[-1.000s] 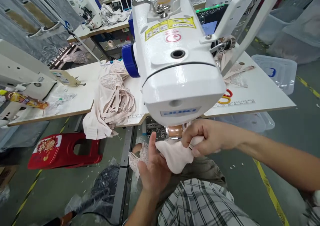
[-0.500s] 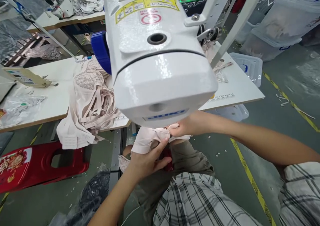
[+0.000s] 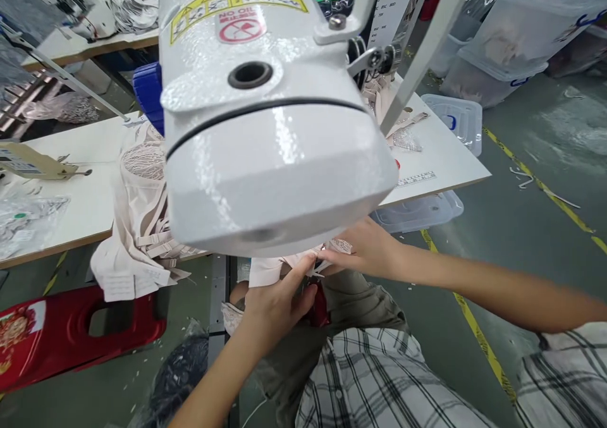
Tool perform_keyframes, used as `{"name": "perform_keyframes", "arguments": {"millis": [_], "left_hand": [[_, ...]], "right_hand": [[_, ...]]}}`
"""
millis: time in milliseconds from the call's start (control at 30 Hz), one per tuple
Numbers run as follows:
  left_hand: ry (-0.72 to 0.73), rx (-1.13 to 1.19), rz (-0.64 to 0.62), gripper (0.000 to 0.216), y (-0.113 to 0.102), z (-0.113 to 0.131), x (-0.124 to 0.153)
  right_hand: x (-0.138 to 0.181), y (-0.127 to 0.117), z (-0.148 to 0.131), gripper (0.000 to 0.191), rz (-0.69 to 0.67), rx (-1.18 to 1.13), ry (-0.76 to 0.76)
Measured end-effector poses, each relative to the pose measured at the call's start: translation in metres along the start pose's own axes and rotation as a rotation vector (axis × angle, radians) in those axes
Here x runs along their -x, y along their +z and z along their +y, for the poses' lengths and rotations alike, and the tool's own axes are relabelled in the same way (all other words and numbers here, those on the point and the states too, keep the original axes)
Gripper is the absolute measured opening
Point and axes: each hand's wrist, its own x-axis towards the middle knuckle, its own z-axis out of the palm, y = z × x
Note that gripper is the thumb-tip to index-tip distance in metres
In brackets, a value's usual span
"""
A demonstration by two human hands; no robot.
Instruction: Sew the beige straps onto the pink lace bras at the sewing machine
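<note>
Below the head of a white sewing machine [image 3: 279, 175], a pale pink bra piece [image 3: 264, 272] is stretched between my two hands. My left hand [image 3: 277, 305] pinches its near edge, thumb and index finger close together. My right hand [image 3: 370, 249] grips the other end, where a bit of lace and a thin white strip show by the fingers. The machine head hides the far part of the cloth and the needle area. Another lacy part [image 3: 232, 317] hangs by my knee.
Left of the machine, a pile of beige bras [image 3: 145, 194] hangs over the edge of the white table [image 3: 90, 140]. A red plastic jug-like container [image 3: 80, 336] is at lower left. Clear lidded boxes [image 3: 516, 42] stand at upper right. A slanted white post [image 3: 427, 55] rises beside the machine.
My view has shifted, so the machine looks larger and further left. The cloth between my hands has been turned, and lace now shows at my right fingers. Both hands keep their hold.
</note>
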Motion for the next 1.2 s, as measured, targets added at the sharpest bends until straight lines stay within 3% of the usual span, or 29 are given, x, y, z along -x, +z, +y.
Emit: {"name": "perform_keyframes", "arguments": {"millis": [67,167,400,600,767,933,1000,1100,1200], "left_hand": [[-0.066,0.023,-0.033,0.044,-0.004,0.008,-0.003],[-0.140,0.087,-0.076,0.045,-0.007,0.016,-0.004],[-0.184,0.040,-0.068,0.047,-0.001,0.024,-0.003],[-0.184,-0.009,-0.065,0.048,-0.006,0.028,-0.005],[-0.109,0.122,-0.128,0.045,-0.015,0.014,-0.001],[0.022,-0.002,-0.145,0.039,-0.022,0.002,-0.006],[0.005,-0.032,-0.123,0.040,-0.023,0.006,-0.009],[-0.064,-0.037,-0.123,0.043,-0.022,0.017,-0.012],[-0.152,-0.056,-0.140,0.046,-0.019,0.027,-0.012]], "right_hand": [[0.006,0.005,0.005,0.021,0.073,-0.016,-0.036],[0.005,0.005,0.005,0.018,0.044,-0.070,0.002],[0.001,0.005,0.004,0.009,0.084,-0.105,0.036],[0.015,0.019,0.011,0.018,0.309,0.092,-0.271],[0.015,0.021,0.015,0.022,0.359,0.248,-0.404],[0.020,0.019,0.010,0.024,0.331,0.224,-0.254],[0.025,0.018,0.007,0.025,0.220,0.015,-0.117],[0.025,0.021,0.008,0.028,0.073,-0.438,0.219],[0.009,0.028,0.015,0.041,0.143,-0.605,0.409]]}}
